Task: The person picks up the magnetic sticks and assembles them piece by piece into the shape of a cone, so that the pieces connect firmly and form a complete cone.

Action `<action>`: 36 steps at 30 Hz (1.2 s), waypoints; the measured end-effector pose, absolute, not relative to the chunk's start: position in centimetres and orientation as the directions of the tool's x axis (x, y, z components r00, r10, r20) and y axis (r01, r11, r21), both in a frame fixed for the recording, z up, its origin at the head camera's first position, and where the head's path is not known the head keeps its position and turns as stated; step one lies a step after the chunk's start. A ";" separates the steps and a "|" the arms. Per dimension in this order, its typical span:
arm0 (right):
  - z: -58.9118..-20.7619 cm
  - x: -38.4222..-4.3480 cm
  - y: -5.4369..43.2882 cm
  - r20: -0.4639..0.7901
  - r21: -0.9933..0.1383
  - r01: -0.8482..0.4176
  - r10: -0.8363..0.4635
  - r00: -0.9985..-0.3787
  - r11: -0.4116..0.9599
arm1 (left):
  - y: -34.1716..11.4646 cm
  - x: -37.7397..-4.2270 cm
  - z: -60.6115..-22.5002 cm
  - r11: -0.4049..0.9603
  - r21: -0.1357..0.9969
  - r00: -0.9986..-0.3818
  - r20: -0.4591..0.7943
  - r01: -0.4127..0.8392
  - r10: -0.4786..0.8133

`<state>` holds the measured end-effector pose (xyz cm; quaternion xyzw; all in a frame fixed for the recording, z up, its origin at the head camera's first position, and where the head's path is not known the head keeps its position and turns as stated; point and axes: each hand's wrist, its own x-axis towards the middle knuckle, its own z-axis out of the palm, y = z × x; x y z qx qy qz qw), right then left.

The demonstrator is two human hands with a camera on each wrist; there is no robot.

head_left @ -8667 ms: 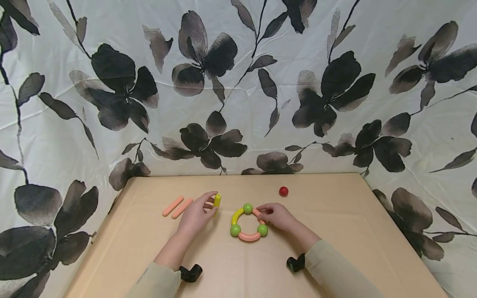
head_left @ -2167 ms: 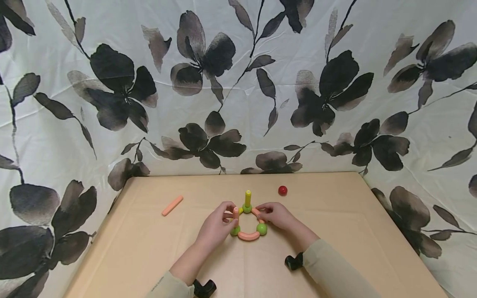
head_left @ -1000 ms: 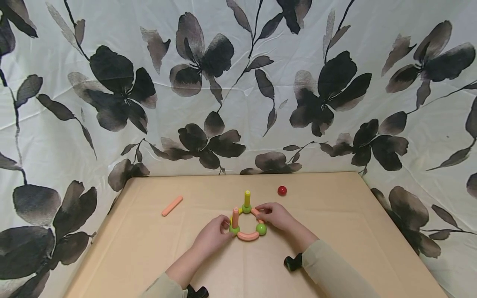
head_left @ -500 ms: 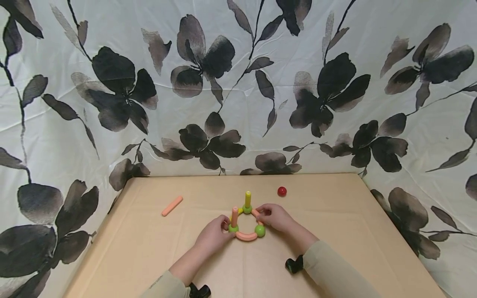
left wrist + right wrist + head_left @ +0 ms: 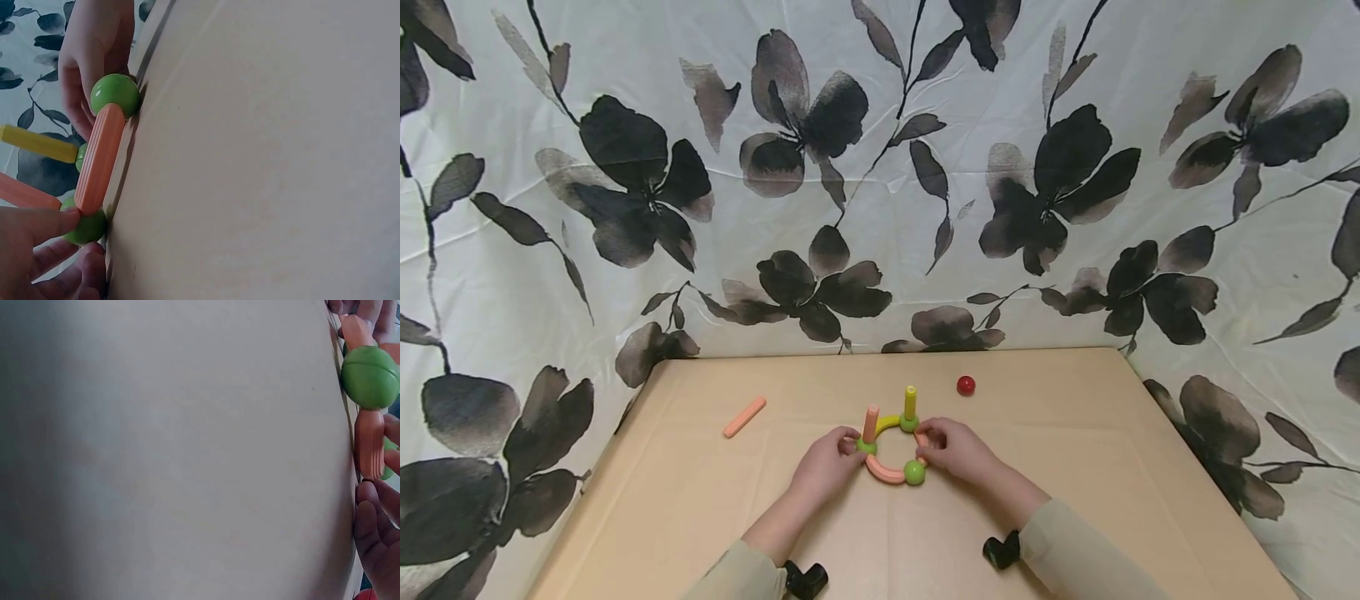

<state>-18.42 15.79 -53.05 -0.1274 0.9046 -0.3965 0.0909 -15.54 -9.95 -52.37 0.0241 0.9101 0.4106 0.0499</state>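
Note:
A ring of curved bars and three green balls lies on the table. Its bars are one yellow bar [image 5: 887, 422] and two pink ones, with one pink bar [image 5: 886, 472] at the front. A straight yellow stick [image 5: 910, 402] stands upright on the back ball [image 5: 908, 423]; a straight pink stick [image 5: 870, 423] rises from the left ball [image 5: 84, 226]. My left hand [image 5: 826, 462] pinches that left ball, thumb by the front bar's end. On the ring's right side, my right hand [image 5: 958, 448] grips the other curved pink bar [image 5: 370, 445]. The front-right ball [image 5: 914, 472] is untouched.
Another straight pink stick [image 5: 745, 417] lies toward the table's back left. Behind the ring, to the right, sits a red ball [image 5: 966, 385]. A flower-printed cloth [image 5: 715, 208] hangs along the table's back edge.
The yellow stick and one pink stick went from the left side to upright on the ring's balls. Over the last half second, both hands have turned the ring slightly clockwise.

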 end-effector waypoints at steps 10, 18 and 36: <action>-52.3 -17.1 15.2 -0.017 -0.699 -0.240 -0.352 -0.936 0.673 | -10.5 -17.7 -52.4 0.586 0.808 -0.997 -0.080 -0.059 0.010; -52.2 -16.8 14.3 -0.024 -0.652 -0.226 -0.318 -0.948 0.724 | -10.6 -18.7 -52.2 0.588 0.804 -0.994 -0.108 -0.090 -0.004; -51.9 -17.0 14.4 -0.079 -0.690 -0.172 -0.309 -0.948 0.703 | -15.3 -18.7 -50.2 0.644 0.764 -0.999 -0.032 -0.047 -0.035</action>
